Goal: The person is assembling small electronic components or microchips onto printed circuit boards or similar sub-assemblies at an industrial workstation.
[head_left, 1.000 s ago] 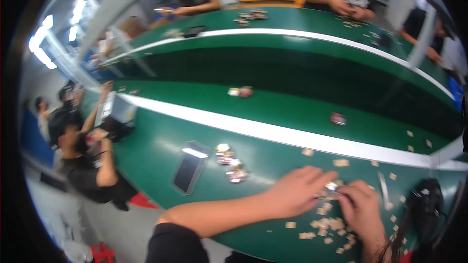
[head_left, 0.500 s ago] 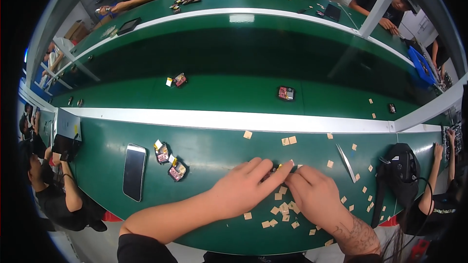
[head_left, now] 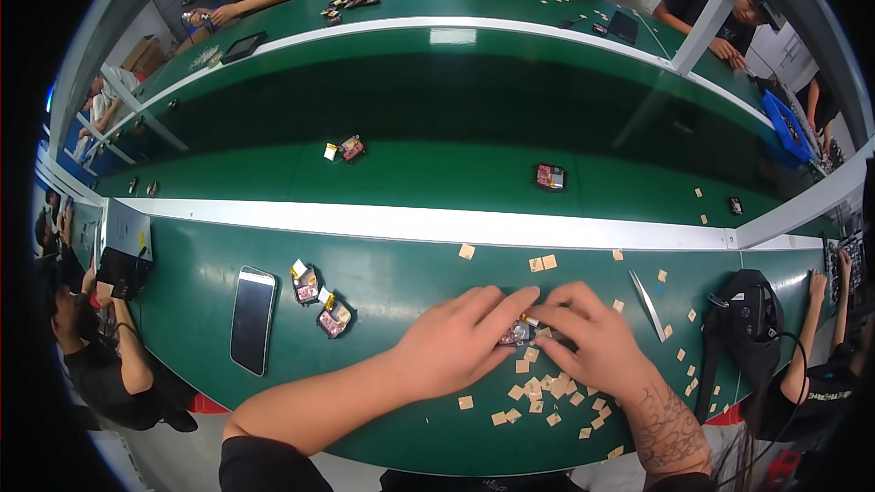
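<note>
Between my hands is a small dark electronic module [head_left: 518, 334] with a pinkish circuit board and a bit of yellow tape. My left hand [head_left: 460, 337] is closed around its left side, the fingers partly covering it. From the right, the bent thumb and fingers of my right hand [head_left: 583, 333] touch its edge. Many small tan square pads [head_left: 551, 387] lie scattered on the green table just below and beside my hands. Two similar modules [head_left: 334, 317] with white tabs and yellow tape rest to the left of my left forearm.
A smartphone [head_left: 252, 321] lies at the left, and tweezers [head_left: 648, 304] at the right near a black bag [head_left: 749, 319]. Beyond the white rail [head_left: 437, 224], a green conveyor belt [head_left: 437, 184] carries a few modules [head_left: 550, 177]. Co-workers sit across and at both sides.
My right hand's fingers have lifted and spread somewhat, uncovering more of the module. My left hand has shifted slightly. Modules on the belt have moved a little to the right.
</note>
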The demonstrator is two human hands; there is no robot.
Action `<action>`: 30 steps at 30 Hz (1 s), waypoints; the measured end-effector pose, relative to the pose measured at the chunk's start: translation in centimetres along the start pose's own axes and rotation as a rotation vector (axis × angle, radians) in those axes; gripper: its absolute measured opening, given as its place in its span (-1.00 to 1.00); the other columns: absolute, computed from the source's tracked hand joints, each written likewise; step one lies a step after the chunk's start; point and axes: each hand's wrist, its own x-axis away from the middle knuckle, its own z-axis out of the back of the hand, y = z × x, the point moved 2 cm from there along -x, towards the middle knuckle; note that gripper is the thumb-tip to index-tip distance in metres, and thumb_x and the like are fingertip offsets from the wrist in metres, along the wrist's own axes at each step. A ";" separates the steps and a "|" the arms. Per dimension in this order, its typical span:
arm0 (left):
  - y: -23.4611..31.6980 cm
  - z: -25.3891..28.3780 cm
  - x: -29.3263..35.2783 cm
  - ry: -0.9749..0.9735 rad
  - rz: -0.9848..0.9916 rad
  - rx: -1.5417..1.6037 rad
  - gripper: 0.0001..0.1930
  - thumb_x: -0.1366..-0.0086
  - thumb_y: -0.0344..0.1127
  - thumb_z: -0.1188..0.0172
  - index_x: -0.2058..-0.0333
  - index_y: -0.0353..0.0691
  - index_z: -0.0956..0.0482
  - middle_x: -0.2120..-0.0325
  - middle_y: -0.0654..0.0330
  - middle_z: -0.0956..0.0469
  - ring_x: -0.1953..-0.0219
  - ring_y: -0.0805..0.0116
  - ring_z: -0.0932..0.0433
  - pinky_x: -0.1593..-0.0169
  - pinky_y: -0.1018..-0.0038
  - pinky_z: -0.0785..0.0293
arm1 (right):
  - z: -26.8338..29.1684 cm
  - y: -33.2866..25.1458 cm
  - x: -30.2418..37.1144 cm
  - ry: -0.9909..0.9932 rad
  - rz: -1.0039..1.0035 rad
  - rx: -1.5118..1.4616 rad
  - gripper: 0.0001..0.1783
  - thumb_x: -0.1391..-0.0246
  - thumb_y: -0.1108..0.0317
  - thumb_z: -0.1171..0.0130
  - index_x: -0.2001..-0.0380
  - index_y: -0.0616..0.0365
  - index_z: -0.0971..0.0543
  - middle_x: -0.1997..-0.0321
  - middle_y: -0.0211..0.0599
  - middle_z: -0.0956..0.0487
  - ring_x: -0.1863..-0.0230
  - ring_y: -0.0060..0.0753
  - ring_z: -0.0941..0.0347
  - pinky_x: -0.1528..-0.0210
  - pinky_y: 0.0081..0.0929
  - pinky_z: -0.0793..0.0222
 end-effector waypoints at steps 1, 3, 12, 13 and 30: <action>-0.2 0.1 0.1 0.000 0.001 0.002 -0.20 -0.18 -0.33 -0.53 -0.39 -0.16 -0.40 0.11 0.06 -0.55 0.12 -0.02 -0.65 0.12 0.17 -0.65 | -0.2 0.0 0.0 -0.076 0.036 0.053 -0.61 -0.05 0.50 -0.48 0.02 0.08 -0.68 0.07 -0.35 -0.52 0.33 -0.30 -0.63 0.28 -0.37 -0.63; -0.5 0.2 0.1 -0.010 -0.030 0.026 -0.22 -0.19 -0.32 -0.52 -0.38 -0.15 -0.41 0.09 0.06 -0.57 0.11 -0.03 -0.66 0.10 0.17 -0.65 | -0.4 -0.1 -0.1 -0.153 0.071 0.106 -0.57 -0.03 0.49 -0.48 -0.01 0.05 -0.68 0.03 -0.37 -0.51 0.30 -0.28 -0.65 0.27 -0.35 -0.65; -0.5 0.9 0.3 -0.068 -0.087 0.005 -0.36 -0.26 -0.31 -0.44 -0.29 -0.18 -0.43 0.13 0.09 -0.51 0.07 0.01 -0.63 0.04 0.16 -0.63 | -0.8 -0.1 0.0 -0.129 0.051 0.067 -0.76 -0.16 0.46 -0.41 0.09 0.09 -0.68 0.18 -0.36 -0.57 0.31 -0.18 -0.65 0.29 -0.36 -0.64; -0.5 0.9 0.4 -0.066 -0.087 0.004 -0.36 -0.26 -0.31 -0.44 -0.29 -0.18 -0.43 0.13 0.09 -0.51 0.07 0.01 -0.63 0.04 0.16 -0.63 | -0.7 -0.3 -0.1 -0.132 -0.025 -0.005 -0.77 -0.18 0.48 -0.41 0.09 0.12 -0.68 0.22 -0.32 -0.57 0.32 -0.19 -0.66 0.29 -0.39 -0.62; -0.5 0.2 1.0 -0.067 -0.280 -0.327 -0.77 -0.25 -0.26 -0.41 0.12 -0.05 -0.68 0.09 0.28 -0.59 0.11 0.30 -0.62 0.15 0.37 -0.66 | 1.4 -0.3 -0.8 -0.350 -0.244 -0.223 -0.74 -0.26 0.55 -0.33 -0.01 0.24 -0.67 0.13 -0.09 -0.71 0.11 -0.09 -0.73 0.03 -0.31 -0.66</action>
